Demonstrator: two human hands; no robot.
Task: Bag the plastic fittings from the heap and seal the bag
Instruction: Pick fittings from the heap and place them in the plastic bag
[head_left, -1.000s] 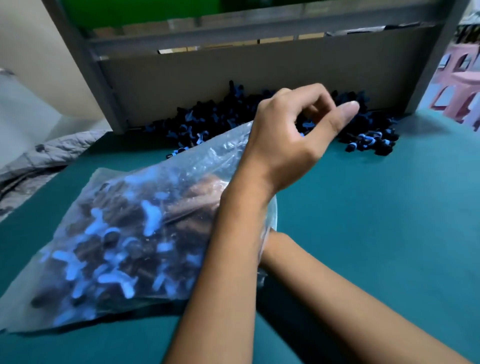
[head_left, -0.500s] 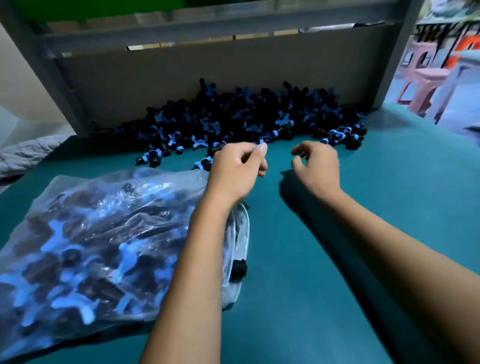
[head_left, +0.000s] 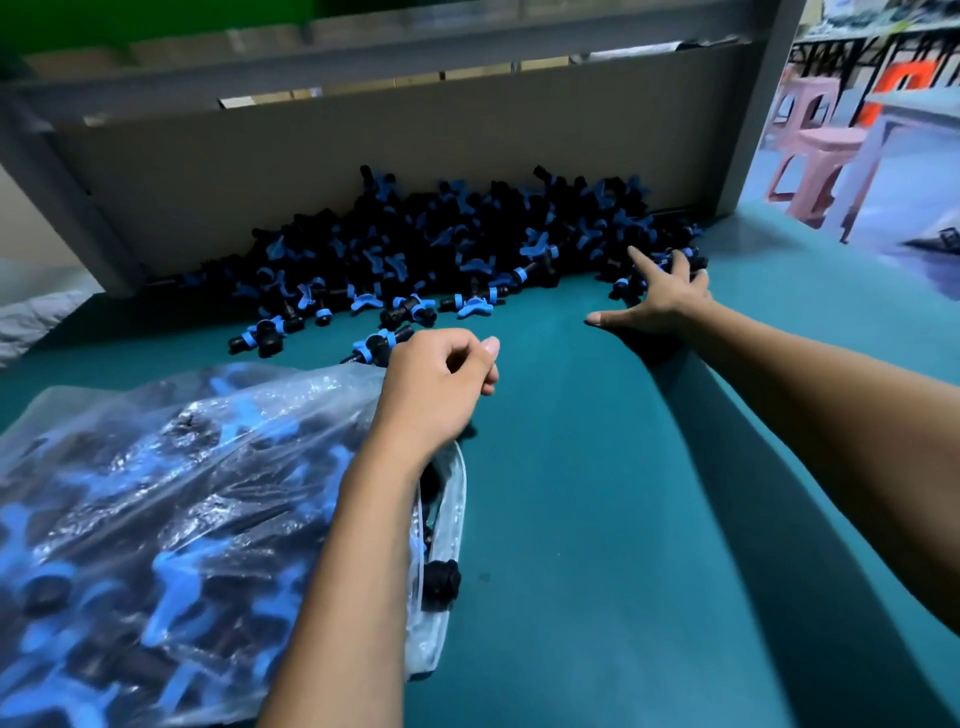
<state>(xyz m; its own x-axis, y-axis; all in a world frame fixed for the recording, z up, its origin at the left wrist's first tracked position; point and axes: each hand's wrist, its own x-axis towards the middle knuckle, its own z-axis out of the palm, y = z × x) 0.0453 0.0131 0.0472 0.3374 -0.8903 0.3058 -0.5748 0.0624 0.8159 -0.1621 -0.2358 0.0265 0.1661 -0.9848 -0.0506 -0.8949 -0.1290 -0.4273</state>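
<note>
While the right hand (head_left: 662, 296) spreads over the heap (head_left: 457, 244) edge and the left hand (head_left: 441, 379) curls empty beside it, the unsealed bag (head_left: 171, 519) nearer the person risks spilling the fitting (head_left: 440, 584) at its mouth.

Teal table (head_left: 597, 519): fittings heap (head_left: 467, 244), bag (head_left: 182, 519)

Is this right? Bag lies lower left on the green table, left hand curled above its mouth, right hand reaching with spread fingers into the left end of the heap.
Not quite. In the head view the right hand reaches with spread fingers into the right end of the heap, not the left. The rest holds: the bag lies lower left on the green table, and the left hand is curled above its mouth.
</note>
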